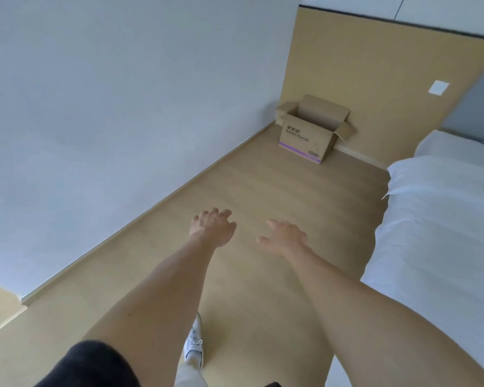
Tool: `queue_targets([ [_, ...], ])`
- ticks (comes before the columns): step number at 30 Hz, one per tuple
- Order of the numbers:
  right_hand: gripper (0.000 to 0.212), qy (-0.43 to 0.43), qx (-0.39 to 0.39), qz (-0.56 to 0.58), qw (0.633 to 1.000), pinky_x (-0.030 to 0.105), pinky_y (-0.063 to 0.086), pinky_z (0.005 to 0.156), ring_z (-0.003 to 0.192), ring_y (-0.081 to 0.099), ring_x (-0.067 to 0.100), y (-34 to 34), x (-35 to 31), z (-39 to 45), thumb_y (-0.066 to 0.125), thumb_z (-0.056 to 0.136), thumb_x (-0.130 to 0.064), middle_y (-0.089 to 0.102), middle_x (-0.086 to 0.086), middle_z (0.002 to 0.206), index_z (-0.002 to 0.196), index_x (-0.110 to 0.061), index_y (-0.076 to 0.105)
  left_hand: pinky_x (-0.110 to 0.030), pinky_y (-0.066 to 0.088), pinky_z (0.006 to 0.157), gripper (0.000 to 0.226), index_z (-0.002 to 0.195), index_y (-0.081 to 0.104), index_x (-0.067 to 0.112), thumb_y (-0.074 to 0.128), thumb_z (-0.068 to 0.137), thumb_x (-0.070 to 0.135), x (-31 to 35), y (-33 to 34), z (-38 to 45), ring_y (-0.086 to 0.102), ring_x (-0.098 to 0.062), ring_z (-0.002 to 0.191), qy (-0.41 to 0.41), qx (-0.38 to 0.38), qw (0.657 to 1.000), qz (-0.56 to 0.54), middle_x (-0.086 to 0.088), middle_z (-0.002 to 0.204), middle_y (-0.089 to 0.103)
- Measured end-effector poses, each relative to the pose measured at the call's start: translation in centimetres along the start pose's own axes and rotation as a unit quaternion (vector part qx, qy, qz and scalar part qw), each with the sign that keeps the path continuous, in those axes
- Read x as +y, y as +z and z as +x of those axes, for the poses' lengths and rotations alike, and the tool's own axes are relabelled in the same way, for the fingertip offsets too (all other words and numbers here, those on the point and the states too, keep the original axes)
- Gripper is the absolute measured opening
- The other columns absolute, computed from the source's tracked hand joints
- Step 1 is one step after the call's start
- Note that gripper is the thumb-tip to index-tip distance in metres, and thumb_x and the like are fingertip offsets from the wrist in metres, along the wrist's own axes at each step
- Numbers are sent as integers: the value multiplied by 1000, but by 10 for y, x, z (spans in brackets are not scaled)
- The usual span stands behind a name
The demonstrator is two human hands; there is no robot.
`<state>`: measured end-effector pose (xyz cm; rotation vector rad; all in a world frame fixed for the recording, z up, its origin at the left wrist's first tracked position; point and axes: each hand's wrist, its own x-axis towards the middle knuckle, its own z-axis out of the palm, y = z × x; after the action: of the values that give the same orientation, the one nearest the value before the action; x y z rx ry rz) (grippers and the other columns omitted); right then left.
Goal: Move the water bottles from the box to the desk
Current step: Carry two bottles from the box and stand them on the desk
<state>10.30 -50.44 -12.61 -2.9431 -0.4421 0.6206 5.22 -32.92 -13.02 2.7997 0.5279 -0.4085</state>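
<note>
Trouble is most likely waiting at the box (313, 129), which is sitting on the floor (263, 205) in the upper right of the frame, tucked into the corner where the white wall (109, 93) is meeting the tan panel (375, 65). Its top flaps are standing open, but the inside is lying in shadow and no water bottles are showing, so how many are in there, or how they are lying, cannot be told. No desk is appearing anywhere in the frame either.

Both hands are reaching forward in the middle of the frame, well apart from the box. The left hand (213, 229) is hanging empty with fingers spread and loosely curled; the right hand (284, 237) is likewise holding nothing, fingers relaxed and pointing ahead.

Risks, as a judgement: the open flaps could be catching a wrist or a bottle on the way out, tipping the light cardboard. Bottles grabbed blind from the dark interior could be slipping from a poor hold and rolling across the smooth floor. The bed (436, 219) is crowding the right side of the frame, so a turn with full hands could be brushing its white cover. A white shoe (194, 344) at the bottom centre is stepping on bare floor.
</note>
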Motion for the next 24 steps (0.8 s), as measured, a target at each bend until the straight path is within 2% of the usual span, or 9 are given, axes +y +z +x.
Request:
queue_targets([
  [8, 67, 119, 19, 44, 992, 40, 34, 111, 141, 39, 26, -61, -4, 120, 50, 94, -58, 40, 5, 153, 153, -31, 33, -43, 32, 111, 49, 151, 38, 31, 32, 104, 44, 18, -60, 166, 41, -29, 136, 107, -6, 993, 42, -4, 148, 45],
  [14, 68, 156, 44, 81, 983, 39, 36, 111, 139, 42, 25, -104, -15, 193, 54, 92, -58, 43, 5, 152, 153, -31, 34, -42, 33, 109, 49, 150, 39, 31, 31, 104, 45, 33, -102, 262, 42, -29, 134, 167, -9, 983, 73, -5, 147, 46],
  [24, 67, 195, 43, 103, 974, 39, 35, 110, 139, 42, 26, -135, 2, 309, 53, 92, -58, 45, 4, 151, 151, -31, 36, -44, 32, 110, 49, 150, 38, 30, 33, 104, 44, 64, -120, 390, 42, -29, 135, 192, -26, 976, 95, -6, 148, 45],
])
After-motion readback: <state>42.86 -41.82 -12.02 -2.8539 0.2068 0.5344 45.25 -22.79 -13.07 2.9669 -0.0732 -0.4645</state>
